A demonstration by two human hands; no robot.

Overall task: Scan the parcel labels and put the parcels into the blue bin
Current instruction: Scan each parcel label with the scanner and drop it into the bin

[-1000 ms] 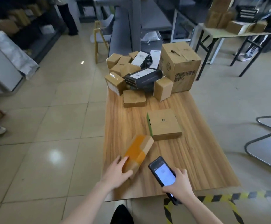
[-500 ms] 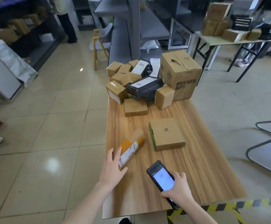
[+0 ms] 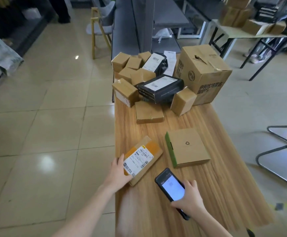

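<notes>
at the near edge of the wooden table point(image 3: 156, 211), the left hand point(image 3: 118, 171) grips the near end of a parcel point(image 3: 143, 159), laid flat with its label up, seemingly for scanning. just right of that grip the right hand point(image 3: 189, 197) holds a phone point(image 3: 171, 187), its lit screen too blurred to read. beyond the grip sit a green-edged box point(image 3: 187, 147) and a heap of cartons point(image 3: 149, 113); tiled floor point(image 3: 53, 125) surrounds, with no blue bin in view.

Print on the label point(image 3: 137, 160) of the near parcel point(image 3: 152, 147) is too small to read. The phone point(image 3: 172, 188) screen is blurred, its lower end hidden under the right hand point(image 3: 190, 200). The surface point(image 3: 148, 211) runs off the bottom edge
</notes>
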